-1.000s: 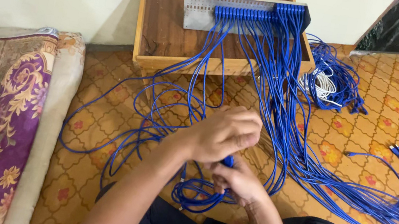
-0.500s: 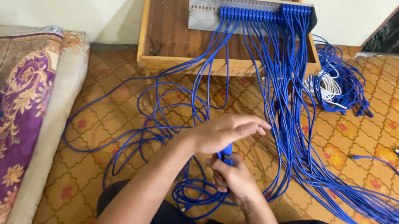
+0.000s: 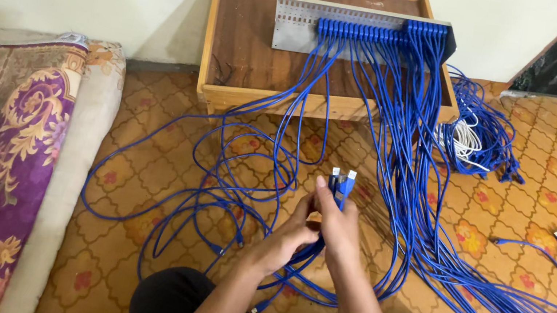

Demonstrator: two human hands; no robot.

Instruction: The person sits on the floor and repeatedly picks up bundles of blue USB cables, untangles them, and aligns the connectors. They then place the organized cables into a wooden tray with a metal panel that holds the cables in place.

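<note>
1. Right hand [image 3: 338, 228] gripping a small bunch of blue cables [image 3: 338, 187] just below the plugs, fingers closed round them; left hand [image 3: 284, 242] pressed against it from the left, fingers curled onto the same bunch.
2. Held above the floor [image 3: 146, 159], in front of the front edge of the wooden surface [image 3: 229, 90].
3. Plugs [image 3: 343, 176] pointing up and away toward the patch panel [image 3: 298, 23]; long axis near vertical, cords trailing down into loops.
4. Risks, as judged: plug ends slipping uneven in a loose grip; trailing cords snagging in the loops [image 3: 232, 172] on the floor; tugging seated cables out of the panel.
</note>
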